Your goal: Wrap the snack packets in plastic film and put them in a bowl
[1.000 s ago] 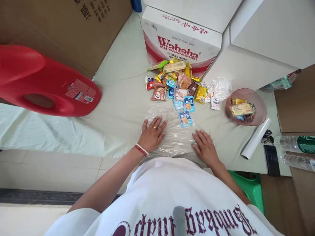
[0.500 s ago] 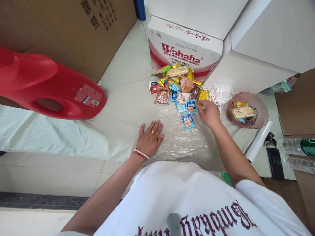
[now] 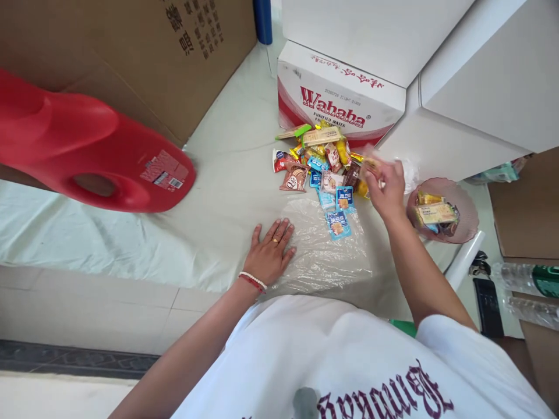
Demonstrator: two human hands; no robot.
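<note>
Right hand [image 3: 387,187], fingers curled in, pinching a small pinkish snack packet in clear wrap [image 3: 371,161], blurred, at the right of a shiny multicoloured heap of wrapped snacks [image 3: 322,138], too overlapped to count! Left hand [image 3: 271,253] empty, flat, fingers spread, at the left edge of one crinkled clear plastic sheet [image 3: 321,265]. Two square blue packets [image 3: 338,225] nearest; one pink translucent scalloped bowl [image 3: 470,222], far right; one red plastic jug [image 3: 126,192], left.

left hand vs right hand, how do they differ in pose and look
The left hand lies palm down, fingers spread, at the edge of the clear plastic; the right hand is curled, pinching a wrapped snack.
The left hand wears a ring, with bracelets at its wrist; none show on the right hand.
Both are ungloved.
</note>
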